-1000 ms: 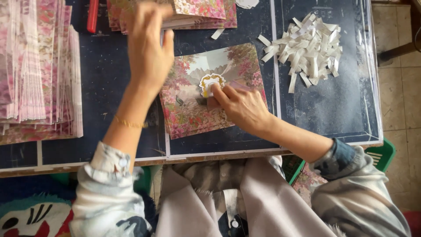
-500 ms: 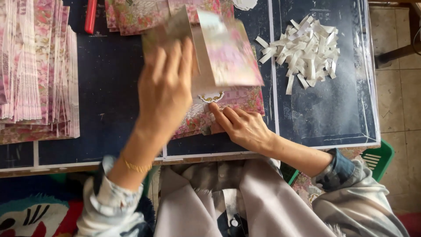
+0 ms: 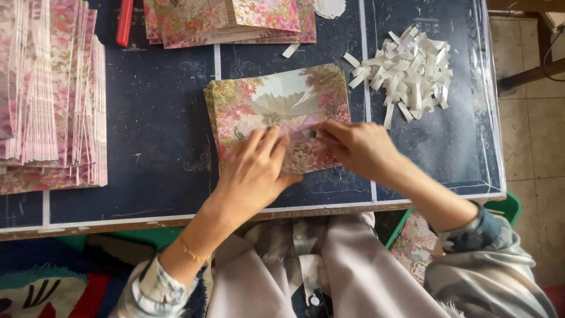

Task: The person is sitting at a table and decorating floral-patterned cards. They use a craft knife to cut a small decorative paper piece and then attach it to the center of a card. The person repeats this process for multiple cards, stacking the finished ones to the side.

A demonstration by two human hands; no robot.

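A floral-printed paper sheet (image 3: 276, 103) with pink blossoms and a pale mountain picture lies on the dark work table (image 3: 159, 147), on top of another like it. My left hand (image 3: 256, 168) presses flat on its lower left part, fingers spread. My right hand (image 3: 356, 147) rests on its lower right part, fingertips pinched at a small fold or tab near the sheet's middle. What the fingertips grip is too small to tell.
A tall stack of floral sheets (image 3: 50, 94) fills the left of the table. More floral sheets (image 3: 229, 20) lie at the top. A heap of white paper strips (image 3: 409, 70) sits at the right. A red tool (image 3: 124, 23) lies top left. A green crate (image 3: 506, 206) stands beside the table.
My left hand brought a floral sheet down from the top pile and laid it over the sheet in front of me. Both hands now rest on it.
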